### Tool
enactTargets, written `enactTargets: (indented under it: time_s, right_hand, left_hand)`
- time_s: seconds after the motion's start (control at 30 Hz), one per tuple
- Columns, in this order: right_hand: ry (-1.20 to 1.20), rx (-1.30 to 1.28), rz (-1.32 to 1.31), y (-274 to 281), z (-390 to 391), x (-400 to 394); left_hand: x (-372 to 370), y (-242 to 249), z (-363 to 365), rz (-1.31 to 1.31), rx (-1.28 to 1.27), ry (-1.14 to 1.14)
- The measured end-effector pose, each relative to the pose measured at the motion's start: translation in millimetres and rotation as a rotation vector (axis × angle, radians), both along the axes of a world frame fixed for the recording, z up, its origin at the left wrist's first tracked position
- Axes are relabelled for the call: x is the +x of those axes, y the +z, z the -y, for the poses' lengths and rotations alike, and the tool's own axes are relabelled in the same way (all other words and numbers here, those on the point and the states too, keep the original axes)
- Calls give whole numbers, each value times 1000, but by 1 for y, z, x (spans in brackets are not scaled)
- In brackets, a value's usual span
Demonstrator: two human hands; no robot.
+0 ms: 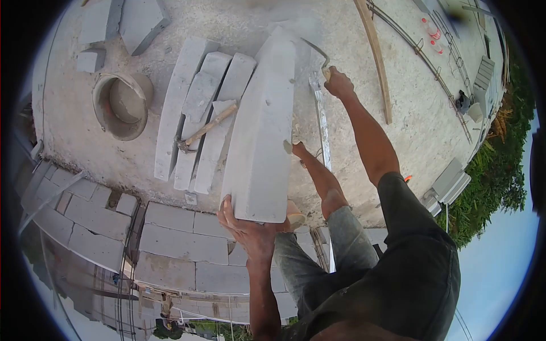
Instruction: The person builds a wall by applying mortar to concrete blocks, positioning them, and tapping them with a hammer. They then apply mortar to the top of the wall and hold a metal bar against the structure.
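Observation:
A long pale grey lightweight block (259,148) lies lengthwise in front of me, its near end by my legs. My left hand (250,230) grips the near end, fingers over its left corner. My right hand (339,84) is closed round the handle of a handsaw (319,50), whose thin dark blade reaches the block's far right edge. Pale dust hazes the floor around that far end. Left of the block lie several cut block strips (185,108), with a wooden-handled hammer (210,126) resting across them.
A round mortar bucket (122,106) stands at left, with block pieces (142,25) beyond it. On the right are a metal straightedge (322,122), a wooden plank (376,62), steel bars (424,57) and red-labelled bottles (435,38). A block wall (182,241) runs along the near floor edge.

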State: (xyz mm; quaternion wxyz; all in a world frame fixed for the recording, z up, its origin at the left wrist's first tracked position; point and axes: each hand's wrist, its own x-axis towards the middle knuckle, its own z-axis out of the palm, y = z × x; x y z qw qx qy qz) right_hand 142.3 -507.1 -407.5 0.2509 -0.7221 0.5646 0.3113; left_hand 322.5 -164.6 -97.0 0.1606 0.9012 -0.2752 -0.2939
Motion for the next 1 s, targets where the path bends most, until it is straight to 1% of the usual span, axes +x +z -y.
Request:
enactTargets:
  time_s: [0.03,0.07,0.1,0.17,0.23,0.27,0.3,0.33,0.37,0.4,0.47,0.5,0.57,0.6,0.63,0.7,0.73,0.77,0.8,0.83,0.9,0.97,1.0]
  right_hand:
    - [123,-22,30,-2,11,-9]
    - [110,-31,57,13,6,-7]
    - [100,-39,69,42,-7,-16]
    - [-46,-49,149,100,-57,-32]
    - [-87,-104,339,149,-118,-59]
    - [-32,-165,416,173,-151,-69]
    - [6,-124,431,206,-177,-70]
    - [85,-20,477,235,-195,-70]
    - [161,-70,740,254,-212,-64]
    - [335,10,736,275,-220,-58]
    - [326,48,691,273,-221,-39]
    - [326,69,671,268,-218,-29]
    - [162,107,411,226,-183,-4]
    - [40,61,383,199,-158,11]
    - [86,-35,384,139,-135,-6]
    - [47,-89,149,47,-65,-13]
    - [8,-106,-21,10,-26,-15]
    - [-68,4,-105,14,9,5]
    - [-322,131,-37,27,27,13]
    - [-110,-88,63,23,27,7]
    - [93,-255,168,87,6,23]
    - [216,-329,524,141,-34,18]
    - [294,-323,618,166,-60,16]
  left_hand:
    - [1,-3,1,24,-5,-27]
    - [-4,-1,-1,31,1,-33]
    - [-9,4,-3,1,13,13]
    - [-5,1,3,-48,-5,84]
    - [-1,1,9,-64,5,83]
    - [-2,8,6,-82,37,79]
    - [-3,8,4,-88,41,81]
    - [-4,5,4,-88,34,79]
    - [-4,6,3,-95,24,64]
    - [-3,6,-1,-89,38,35]
    - [-5,4,-6,-71,46,-11]
    - [-6,4,-6,-81,30,21]
    - [-7,0,-5,-84,-12,92]
    - [-7,2,-9,-71,8,73]
    - [-7,3,-11,-55,24,57]
    - [-7,-2,-9,-33,9,40]
    - [-7,-1,-8,-36,-2,35]
    - [-5,-1,-10,-39,-7,26]
    - [2,-5,-11,-25,-20,23]
    - [3,-8,-9,-20,-27,37]
    - [-8,0,-16,-52,-22,69]
    - [-10,-8,-16,-34,-58,109]
    - [-10,-8,-17,-32,-52,103]
